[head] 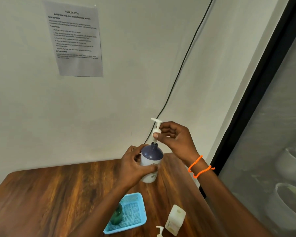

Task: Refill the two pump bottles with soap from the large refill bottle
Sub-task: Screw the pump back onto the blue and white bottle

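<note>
Head view: at centre frame, the left hand (135, 165) is wrapping its curled fingers round a white bottle (150, 164) with a dark blue top, holding it above the table (46, 199). Just above, the right hand (175, 140) is pinching a white pump (156, 128) between thumb and fingertips, its tube sitting in the bottle's neck. Lower centre, a green bottle (116, 215) is lying in a blue tray (137, 199); to its right are standing a pale refill bottle (175, 219) and a second pump (159, 231). Upper left, a sheet (75, 41) on the wall is reading "TASK ID: 3791"; smaller print is blurred.
</note>
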